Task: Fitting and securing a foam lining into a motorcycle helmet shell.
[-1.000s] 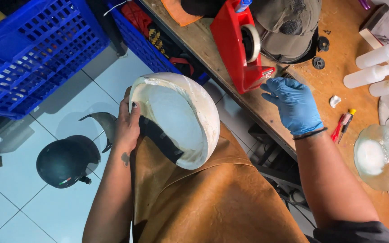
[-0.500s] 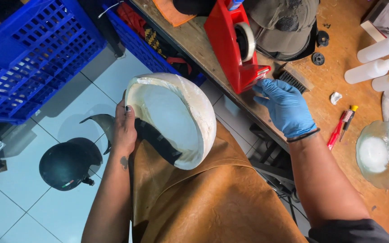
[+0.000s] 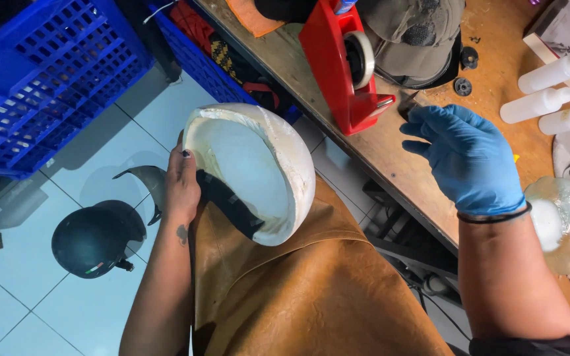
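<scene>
White helmet liner shell (image 3: 252, 168) is being held on the aproned lap by left hand (image 3: 183, 184); gloved right hand (image 3: 466, 158), fingers loosely open and empty, is hovering near red tape dispenser (image 3: 344, 62) on the surface; nothing applied yet.

Left hand (image 3: 181, 184) is gripping the white foam helmet liner (image 3: 252, 168) on the leather apron (image 3: 311, 296); gloved right hand (image 3: 466, 158) is hovering beside the red tape dispenser (image 3: 341, 66), fingers loosely curled.

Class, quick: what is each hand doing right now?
Left hand: closed on the white helmet shell.
Right hand: gloved, open, holding nothing.
</scene>
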